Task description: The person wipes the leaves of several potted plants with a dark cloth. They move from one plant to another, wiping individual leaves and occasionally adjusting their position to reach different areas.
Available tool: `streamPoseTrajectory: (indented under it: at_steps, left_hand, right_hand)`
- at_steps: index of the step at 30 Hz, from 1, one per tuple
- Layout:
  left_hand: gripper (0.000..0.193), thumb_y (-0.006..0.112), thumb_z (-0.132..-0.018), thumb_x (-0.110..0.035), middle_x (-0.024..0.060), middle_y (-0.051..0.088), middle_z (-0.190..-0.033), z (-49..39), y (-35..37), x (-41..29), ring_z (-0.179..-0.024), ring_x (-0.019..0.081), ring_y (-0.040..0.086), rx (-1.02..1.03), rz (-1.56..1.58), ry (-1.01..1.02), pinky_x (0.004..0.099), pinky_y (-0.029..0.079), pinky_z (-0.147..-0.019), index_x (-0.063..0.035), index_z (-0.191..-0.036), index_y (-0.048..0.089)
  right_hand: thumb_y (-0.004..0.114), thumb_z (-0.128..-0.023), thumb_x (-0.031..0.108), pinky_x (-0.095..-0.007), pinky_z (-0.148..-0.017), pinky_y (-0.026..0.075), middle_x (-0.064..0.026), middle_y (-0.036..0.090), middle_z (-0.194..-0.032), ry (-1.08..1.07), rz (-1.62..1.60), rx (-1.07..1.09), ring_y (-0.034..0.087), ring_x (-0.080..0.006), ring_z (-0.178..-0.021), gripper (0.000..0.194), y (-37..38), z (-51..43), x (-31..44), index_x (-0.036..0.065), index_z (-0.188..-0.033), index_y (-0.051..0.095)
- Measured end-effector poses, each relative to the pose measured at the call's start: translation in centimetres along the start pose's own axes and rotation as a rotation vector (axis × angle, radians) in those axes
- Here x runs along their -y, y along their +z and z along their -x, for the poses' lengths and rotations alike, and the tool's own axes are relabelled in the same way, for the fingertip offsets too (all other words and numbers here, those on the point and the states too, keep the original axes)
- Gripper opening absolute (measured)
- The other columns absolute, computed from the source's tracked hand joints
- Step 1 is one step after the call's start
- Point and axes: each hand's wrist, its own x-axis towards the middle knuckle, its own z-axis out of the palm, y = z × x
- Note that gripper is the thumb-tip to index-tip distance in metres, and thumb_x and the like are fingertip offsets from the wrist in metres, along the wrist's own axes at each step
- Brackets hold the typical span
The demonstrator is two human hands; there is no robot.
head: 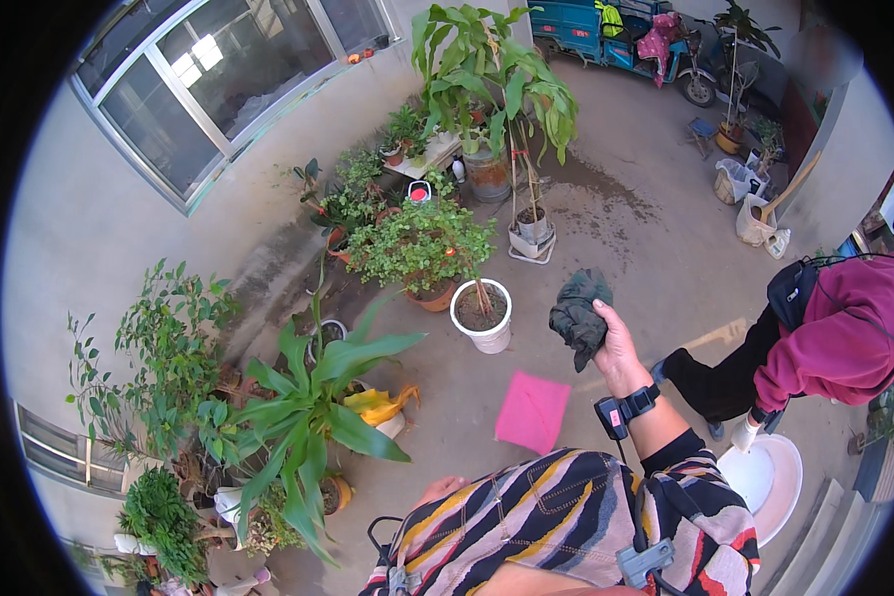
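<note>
A crumpled dark green patterned cloth [582, 309] is in my right hand [617, 346], raised in front of me with the thumb over its edge. Only a small part of my left hand [444, 488] shows beside my striped top; its fingers are mostly hidden. A pink square cloth [533, 412] lies on the ground below the held cloth. Up and to the left of it stands a white pot [492, 337] with soil and thin stems. A broad-leaved green plant [313, 410] is nearest my left hand.
Potted plants [425, 238] line the wall on the left. At the right, a co-worker in a magenta top [838, 335] bends with a gloved hand at a white basin [786, 488], near steps. A blue cargo tricycle [603, 45] stands at the back.
</note>
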Motion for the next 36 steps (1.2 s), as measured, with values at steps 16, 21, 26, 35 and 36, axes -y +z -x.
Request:
streamPoseTrajectory:
  at_steps: [16, 21, 26, 35, 36]
  left_hand:
    - [0.032, 0.056, -0.103, -0.031, 0.0049, 0.07, -0.103, -8.4, 1.4, 0.9, -0.092, 0.0129, 0.065, 0.183, 0.069, 0.032, 0.0306, 0.051, -0.088, -0.0025, -0.115, 0.065]
    - [0.033, 0.057, -0.102, -0.032, 0.0039, 0.07, -0.102, -10.6, 7.2, -4.5, -0.092, 0.0118, 0.064, 0.081, 0.013, -0.002, 0.0296, 0.051, -0.088, -0.0028, -0.112, 0.068]
    - [0.046, 0.054, -0.101, -0.045, 0.0048, 0.068, -0.1, -13.9, 18.3, -12.5, -0.096, 0.0131, 0.06, 0.13, -0.075, 0.166, 0.0314, 0.048, -0.086, -0.0039, -0.117, 0.067]
    - [0.051, 0.053, -0.1, -0.051, 0.0019, 0.067, -0.097, -23.4, 31.3, -21.5, -0.093, 0.0119, 0.059, 0.128, -0.348, 0.001, 0.0318, 0.048, -0.083, -0.0049, -0.114, 0.068]
    - [0.051, 0.053, -0.1, -0.052, 0.0003, 0.066, -0.098, -23.7, 31.6, -22.7, -0.093, 0.0107, 0.058, 0.145, -0.384, -0.025, 0.0317, 0.048, -0.082, -0.0055, -0.114, 0.068]
  right_hand:
    - [0.06, -0.088, 0.017, -0.0437, -0.094, 0.055, -0.0181, 0.067, -0.114, 0.359, 0.027, -0.166, 0.068, -0.0307, -0.103, 0.04, -5.9, 3.7, -4.8, -0.005, -0.121, 0.057]
    - [0.06, -0.088, 0.019, -0.043, -0.095, 0.054, -0.0176, 0.068, -0.114, 0.397, 0.016, -0.129, 0.067, -0.0303, -0.102, 0.041, -10.5, -1.4, -0.7, -0.004, -0.122, 0.058]
    - [0.06, -0.089, 0.02, -0.0446, -0.092, 0.055, -0.0178, 0.067, -0.116, 0.467, 0.019, -0.091, 0.068, -0.0312, -0.102, 0.044, -16.9, -6.3, 9.3, -0.003, -0.126, 0.056]
    - [0.063, -0.094, 0.025, -0.0437, -0.092, 0.055, -0.0161, 0.065, -0.121, 0.277, -0.005, -0.159, 0.066, -0.0305, -0.105, 0.047, -27.4, -11.9, 26.7, 0.001, -0.132, 0.052]
    - [0.063, -0.093, 0.024, -0.0428, -0.092, 0.055, -0.0153, 0.066, -0.118, 0.25, -0.014, -0.188, 0.066, -0.0303, -0.104, 0.046, -28.3, -12.3, 27.3, 0.001, -0.131, 0.053]
